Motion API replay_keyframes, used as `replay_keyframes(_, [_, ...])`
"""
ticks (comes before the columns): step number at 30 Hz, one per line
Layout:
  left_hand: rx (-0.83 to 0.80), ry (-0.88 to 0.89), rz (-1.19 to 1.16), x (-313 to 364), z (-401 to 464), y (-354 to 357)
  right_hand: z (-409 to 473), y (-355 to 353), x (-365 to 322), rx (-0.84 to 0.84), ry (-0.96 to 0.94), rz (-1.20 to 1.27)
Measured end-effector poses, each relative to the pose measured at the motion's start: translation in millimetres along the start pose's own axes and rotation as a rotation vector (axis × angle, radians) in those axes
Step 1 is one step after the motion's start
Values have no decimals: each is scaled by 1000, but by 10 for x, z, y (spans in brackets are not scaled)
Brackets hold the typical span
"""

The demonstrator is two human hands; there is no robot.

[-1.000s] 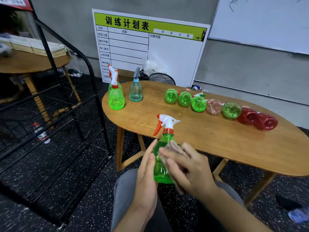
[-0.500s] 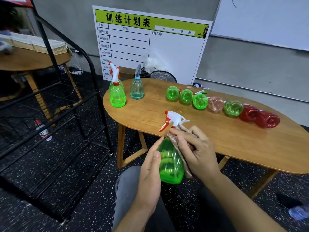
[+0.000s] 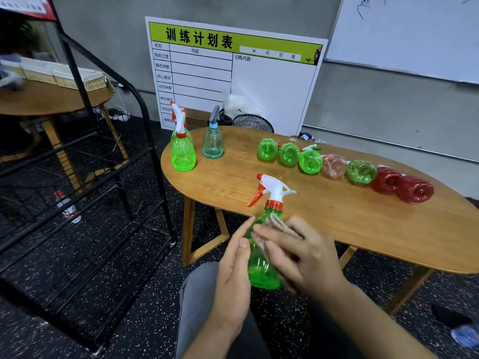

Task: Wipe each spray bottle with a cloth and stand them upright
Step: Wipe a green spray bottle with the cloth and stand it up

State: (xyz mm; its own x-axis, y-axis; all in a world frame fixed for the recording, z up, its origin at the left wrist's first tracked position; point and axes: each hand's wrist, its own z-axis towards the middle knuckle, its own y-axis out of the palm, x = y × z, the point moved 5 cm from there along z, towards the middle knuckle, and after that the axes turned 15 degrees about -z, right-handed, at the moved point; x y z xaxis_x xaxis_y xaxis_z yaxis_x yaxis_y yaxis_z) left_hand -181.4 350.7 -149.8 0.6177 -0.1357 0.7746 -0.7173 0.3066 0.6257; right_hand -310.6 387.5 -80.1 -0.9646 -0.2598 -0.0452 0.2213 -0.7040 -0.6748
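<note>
An oval wooden table (image 3: pixel 337 229) is seen filling the right half of the view, set on a dark speckled floor (image 3: pixel 129 294) before a grey wall. A black metal rack (image 3: pixel 108 177) is seen at the left, and a white planning board with a green header (image 3: pixel 233 71) is leaned against the wall behind the table, beside a whiteboard (image 3: pixel 414 35).

Along the table's far side, seven spray bottles are laid on their sides in a touching row: three green (image 3: pixel 288 153), one pink (image 3: pixel 334 167), another green (image 3: pixel 361 171) and two red (image 3: pixel 401 185). Near the table's left end, an upright green bottle (image 3: pixel 183 154) is stood, with a second sprayer just visible behind it, and a pale blue bottle with a grey sprayer (image 3: pixel 213 141) is stood just beside.

In front of the table's near edge, above a grey-trousered lap, a green spray bottle (image 3: pixel 259 268) with a white sprayer and red trigger is held upright between two hands. The left hand (image 3: pixel 233 275) is laid against the bottle's left side, its fingers straight and the thumb alongside the plastic. A beige ribbed cloth (image 3: pixel 277 226) is pressed against the bottle's upper right side by the right hand (image 3: pixel 303 255), whose fingers are lightly bent over the fabric.
</note>
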Motion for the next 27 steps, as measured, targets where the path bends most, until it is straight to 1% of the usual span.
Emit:
replay_keyframes(2, [1,8,13,-9,-6,2,87,22,148,0,165,57])
replay_keyframes(3, [5,6,15,-17,-6,0,107,38,188,3,209,75])
replay_keyframes(5, [12,3,4,-16,0,-1,111,61,188,7,238,81])
replay_keyframes(7, [26,-8,-10,-31,4,-23,73,62,106,9,213,74])
replay_keyframes(9, [32,-25,-22,-31,9,-52,-20,65,-43,-4,108,60])
replay_keyframes(12, [19,-46,-54,2,16,-64,-242,65,-289,-41,-206,-8])
replay_keyframes(13, [6,-46,-65,16,18,-54,-294,51,-328,-39,-279,-40])
replay_keyframes(15, [-9,-54,-57,20,16,-45,-310,7,-331,-6,-331,-84])
replay_keyframes(17, [-10,-65,-28,0,12,-38,-242,-15,-266,19,-283,-68])
replay_keyframes(18, [-1,-66,-8,-16,13,-38,-186,-16,-202,29,-223,-51])
replay_keyframes(20, [19,-57,24,-24,4,-32,-51,-1,-13,27,-24,13])
replay_keyframes(22, [9,-57,46,-18,-14,-9,57,25,202,-3,186,131])
replay_keyframes(23, [-4,-64,42,-17,-22,0,89,35,270,-15,244,190])
replay_keyframes(24, [-20,-68,38,-11,-30,4,110,44,301,-22,269,225])
replay_keyframes(27, [-69,-52,49,8,-43,8,141,33,247,-28,252,239])
